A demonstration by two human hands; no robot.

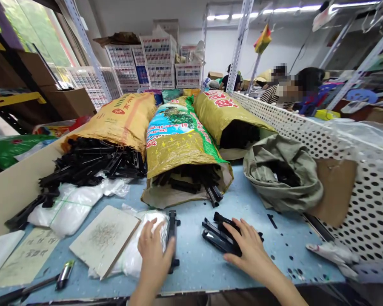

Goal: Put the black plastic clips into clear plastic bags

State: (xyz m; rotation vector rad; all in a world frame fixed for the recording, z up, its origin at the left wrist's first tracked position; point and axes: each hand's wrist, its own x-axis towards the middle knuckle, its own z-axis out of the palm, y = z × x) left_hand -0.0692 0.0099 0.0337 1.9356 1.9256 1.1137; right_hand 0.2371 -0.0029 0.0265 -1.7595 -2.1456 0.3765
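Observation:
My left hand point(153, 251) rests on a clear plastic bag point(134, 250), its thumb pressed against a long black plastic part point(172, 229) lying on the blue table point(204, 263). My right hand point(246, 245) lies over a small pile of black plastic parts point(217, 234), fingers curled around them. Three woven sacks lie open toward me: a yellow one point(121, 119) spilling black parts point(89, 163), a green and yellow one point(178, 140), and another yellow one point(225, 114).
An olive cloth bag point(284, 170) sits right of the sacks. A white perforated panel point(354, 170) walls the right side. White bags point(70, 206), a board point(105, 238) and a tool point(64, 276) lie at left. People sit beyond the panel; white crates point(159, 63) are stacked behind.

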